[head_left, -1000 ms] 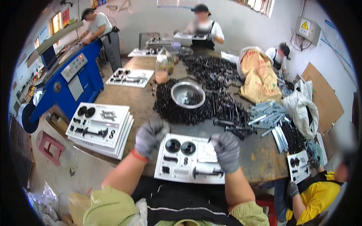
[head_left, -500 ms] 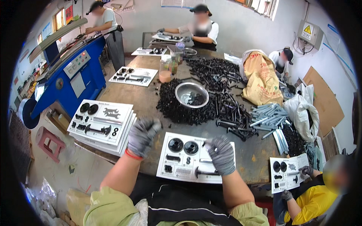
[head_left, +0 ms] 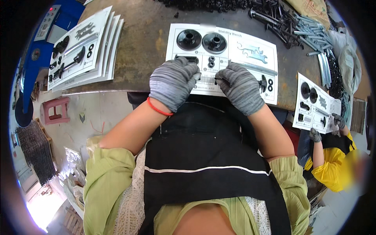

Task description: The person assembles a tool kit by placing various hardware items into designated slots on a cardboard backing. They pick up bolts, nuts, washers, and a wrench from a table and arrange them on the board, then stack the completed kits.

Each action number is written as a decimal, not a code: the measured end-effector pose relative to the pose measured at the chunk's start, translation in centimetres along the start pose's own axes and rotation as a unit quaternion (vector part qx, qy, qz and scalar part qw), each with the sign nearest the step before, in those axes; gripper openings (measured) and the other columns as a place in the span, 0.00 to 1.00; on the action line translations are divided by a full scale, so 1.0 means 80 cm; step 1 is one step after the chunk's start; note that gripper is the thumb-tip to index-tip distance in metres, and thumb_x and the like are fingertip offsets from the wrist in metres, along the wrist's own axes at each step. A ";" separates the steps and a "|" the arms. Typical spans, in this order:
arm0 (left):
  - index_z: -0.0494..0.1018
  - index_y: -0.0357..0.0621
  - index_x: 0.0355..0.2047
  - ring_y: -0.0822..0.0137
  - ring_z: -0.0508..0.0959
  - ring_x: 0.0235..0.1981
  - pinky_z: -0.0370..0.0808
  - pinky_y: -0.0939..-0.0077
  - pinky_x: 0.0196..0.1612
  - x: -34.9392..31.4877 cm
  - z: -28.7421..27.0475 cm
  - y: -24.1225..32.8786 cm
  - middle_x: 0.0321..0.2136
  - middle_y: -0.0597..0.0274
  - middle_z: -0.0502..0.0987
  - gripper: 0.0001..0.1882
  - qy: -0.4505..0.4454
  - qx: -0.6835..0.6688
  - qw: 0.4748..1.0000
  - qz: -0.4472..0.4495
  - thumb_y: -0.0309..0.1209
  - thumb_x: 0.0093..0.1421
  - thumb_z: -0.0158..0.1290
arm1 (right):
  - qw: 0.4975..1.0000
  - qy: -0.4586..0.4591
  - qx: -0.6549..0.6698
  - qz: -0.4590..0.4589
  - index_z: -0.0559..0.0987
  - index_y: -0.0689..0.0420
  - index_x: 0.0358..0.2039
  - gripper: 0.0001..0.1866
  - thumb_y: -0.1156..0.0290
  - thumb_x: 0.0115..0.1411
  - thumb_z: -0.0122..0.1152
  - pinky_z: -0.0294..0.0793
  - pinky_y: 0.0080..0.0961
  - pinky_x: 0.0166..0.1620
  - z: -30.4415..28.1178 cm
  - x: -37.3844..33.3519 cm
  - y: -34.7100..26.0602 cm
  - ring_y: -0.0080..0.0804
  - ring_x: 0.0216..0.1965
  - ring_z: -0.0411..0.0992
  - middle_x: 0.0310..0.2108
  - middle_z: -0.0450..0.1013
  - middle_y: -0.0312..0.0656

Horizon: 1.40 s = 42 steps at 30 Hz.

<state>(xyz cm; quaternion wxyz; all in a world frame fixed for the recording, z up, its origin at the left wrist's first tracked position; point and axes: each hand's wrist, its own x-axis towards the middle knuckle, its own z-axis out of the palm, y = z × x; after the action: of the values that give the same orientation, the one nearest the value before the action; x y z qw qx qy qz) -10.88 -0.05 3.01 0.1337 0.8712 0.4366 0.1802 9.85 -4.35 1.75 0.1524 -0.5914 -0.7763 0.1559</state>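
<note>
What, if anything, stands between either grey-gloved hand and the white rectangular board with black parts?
Nothing visible: the grey-gloved left hand and grey-gloved right hand both reach over the white rectangular board.

White board [head_left: 267, 49] partly behind gloved hands [head_left: 172, 81]

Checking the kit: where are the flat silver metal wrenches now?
In the head view, the wrenches lie at the upper right of the white rectangular board, above the long silver rod and right of two round black discs.

Left hand [head_left: 172, 81] near right hand [head_left: 242, 87], both palm-down
</note>
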 end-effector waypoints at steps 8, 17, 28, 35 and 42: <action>0.77 0.47 0.35 0.55 0.75 0.35 0.72 0.62 0.38 -0.002 0.025 -0.005 0.33 0.55 0.75 0.12 -0.058 0.068 0.996 -0.007 0.39 0.57 0.50 | 0.999 0.012 -0.046 0.009 0.79 0.54 0.36 0.09 0.65 0.56 0.57 0.74 0.35 0.38 0.018 0.014 -0.014 0.41 0.35 0.73 0.31 0.73 0.43; 0.69 0.48 0.49 0.54 0.77 0.40 0.73 0.62 0.43 0.000 0.020 0.009 0.38 0.54 0.78 0.22 -0.176 0.029 0.979 -0.097 0.38 0.54 0.54 | 0.998 -0.018 -0.049 -0.044 0.78 0.54 0.38 0.11 0.66 0.56 0.58 0.74 0.34 0.39 0.032 0.015 -0.025 0.41 0.36 0.74 0.33 0.75 0.43; 0.71 0.47 0.48 0.57 0.76 0.41 0.73 0.62 0.45 0.010 0.021 0.004 0.41 0.57 0.77 0.24 -0.207 0.041 0.975 -0.076 0.43 0.53 0.56 | 0.994 -0.083 -0.042 0.053 0.80 0.52 0.37 0.11 0.61 0.56 0.58 0.73 0.36 0.41 0.013 0.035 -0.016 0.41 0.37 0.74 0.32 0.76 0.43; 0.74 0.46 0.43 0.55 0.76 0.41 0.73 0.62 0.44 0.016 0.020 -0.002 0.39 0.56 0.77 0.20 -0.211 0.031 0.974 -0.070 0.43 0.53 0.56 | 0.994 -0.086 -0.037 0.060 0.79 0.52 0.38 0.13 0.60 0.58 0.57 0.73 0.36 0.41 0.021 0.036 -0.017 0.41 0.38 0.74 0.34 0.76 0.42; 0.73 0.46 0.46 0.55 0.75 0.44 0.72 0.63 0.47 0.013 0.022 -0.004 0.42 0.55 0.76 0.22 -0.189 0.005 0.980 -0.065 0.42 0.52 0.57 | 0.991 -0.105 -0.072 0.046 0.78 0.52 0.40 0.13 0.61 0.59 0.53 0.74 0.36 0.40 0.017 0.032 -0.011 0.38 0.37 0.74 0.33 0.75 0.42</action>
<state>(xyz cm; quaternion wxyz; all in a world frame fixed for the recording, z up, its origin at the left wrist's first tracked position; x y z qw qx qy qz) -9.78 0.86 1.52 0.2205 0.8599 0.4604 0.0010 7.86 -2.20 1.06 0.0204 -0.6160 -0.7694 0.1678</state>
